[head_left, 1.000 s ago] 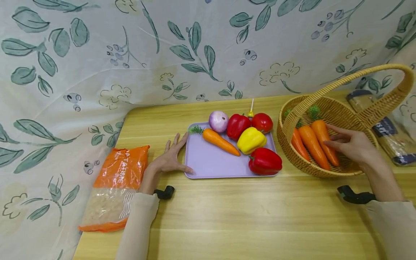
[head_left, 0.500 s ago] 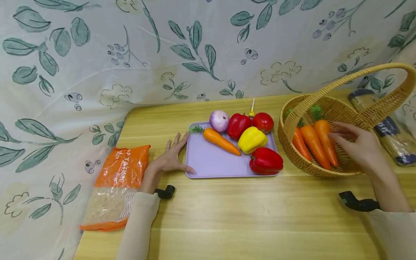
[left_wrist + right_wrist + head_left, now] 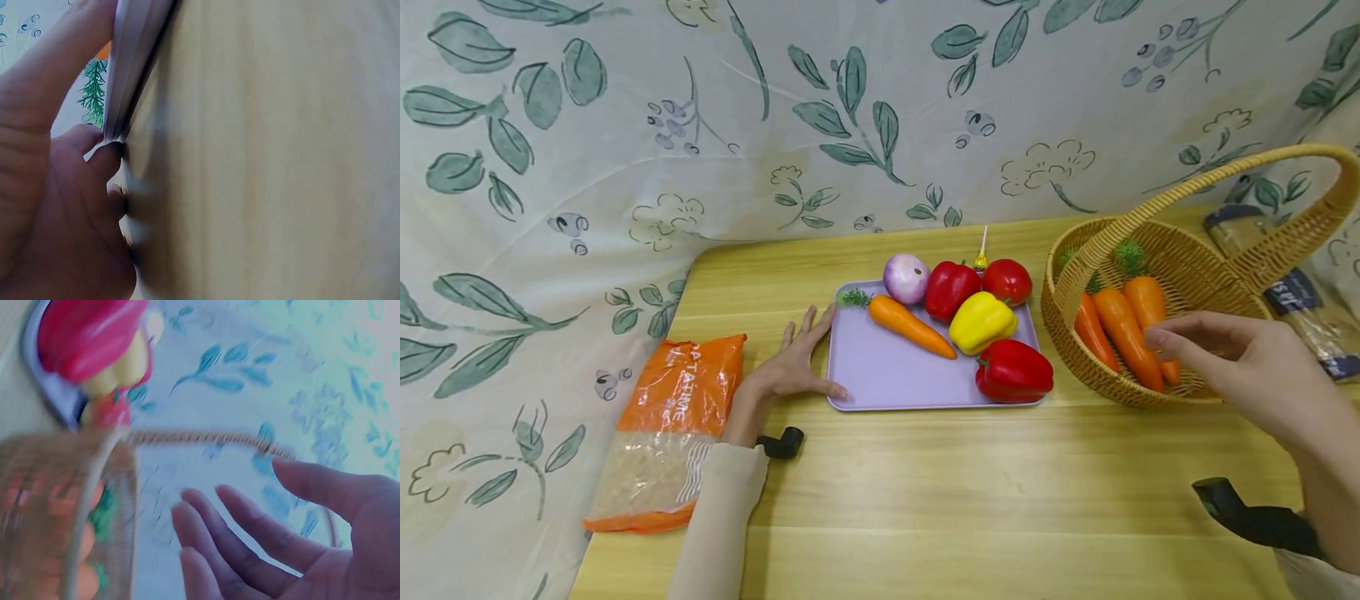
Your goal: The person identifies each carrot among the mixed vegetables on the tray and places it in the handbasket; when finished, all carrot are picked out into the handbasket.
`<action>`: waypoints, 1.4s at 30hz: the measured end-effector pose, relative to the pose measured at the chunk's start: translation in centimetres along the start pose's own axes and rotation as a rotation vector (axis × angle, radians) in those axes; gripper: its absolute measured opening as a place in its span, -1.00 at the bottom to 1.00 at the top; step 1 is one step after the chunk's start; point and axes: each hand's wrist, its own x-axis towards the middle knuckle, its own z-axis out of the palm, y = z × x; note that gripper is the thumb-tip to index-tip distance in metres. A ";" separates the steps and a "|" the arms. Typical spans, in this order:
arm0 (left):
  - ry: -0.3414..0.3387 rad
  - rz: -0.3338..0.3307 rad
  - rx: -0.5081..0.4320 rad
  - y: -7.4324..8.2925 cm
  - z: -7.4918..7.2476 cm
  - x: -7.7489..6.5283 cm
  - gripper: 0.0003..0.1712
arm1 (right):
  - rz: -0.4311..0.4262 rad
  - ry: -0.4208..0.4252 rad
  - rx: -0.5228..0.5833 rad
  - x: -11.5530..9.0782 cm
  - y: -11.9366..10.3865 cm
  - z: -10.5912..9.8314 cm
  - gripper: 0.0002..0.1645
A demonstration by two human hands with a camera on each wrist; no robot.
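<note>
My left hand (image 3: 793, 362) rests spread at the left end of the lilac tray (image 3: 887, 387), thumb over its rim and fingertips along its side. On the tray lie an orange carrot (image 3: 912, 327), a purple onion (image 3: 906, 279), a yellow bell pepper (image 3: 982, 323), two red bell peppers, one at the front right (image 3: 1014, 372), and a tomato (image 3: 1007, 282). My right hand (image 3: 1255, 367) hovers over the near side of the wicker basket (image 3: 1213, 271), fingers loosely bent and holding nothing. Several carrots (image 3: 1123, 333) lie together in the basket, one partly covered by this hand in the head view.
An orange and clear bag (image 3: 670, 433) lies left of the left forearm. Behind the basket's right side lies another packet (image 3: 1311, 321). The basket's tall handle (image 3: 1210, 179) arches up over it. A small yellow thing with a white stick (image 3: 981, 254) stands behind the tray.
My right hand has drawn back from the carrots in the basket, up and toward me. The carrots stay in the basket. The left hand and tray have not moved.
</note>
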 end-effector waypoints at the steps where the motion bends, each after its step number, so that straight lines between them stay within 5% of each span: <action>1: 0.001 0.001 0.000 0.0 0.0 0.0 0.63 | -0.017 -0.033 0.000 -0.2 -0.7 0.1 -0.47; 6: -0.001 0.003 0.007 0.0 0.0 -0.1 0.63 | -0.206 -0.197 0.015 -0.5 -4.0 1.9 -0.62; 11: -0.003 0.003 0.011 0.0 -0.1 0.0 0.63 | -0.359 -0.271 0.115 -0.1 -8.0 5.0 -0.58; 19: -0.001 -0.005 0.011 0.0 -0.1 0.1 0.65 | -0.420 -0.209 0.230 1.9 -13.2 11.3 -0.45; 27: -0.001 -0.006 -0.010 0.1 -0.2 -0.1 0.66 | -0.459 -0.190 0.281 3.9 -15.8 16.1 -0.40; 42: 0.006 -0.014 -0.027 0.1 0.0 0.0 0.64 | -0.357 -0.188 0.202 6.2 -16.6 19.2 -0.38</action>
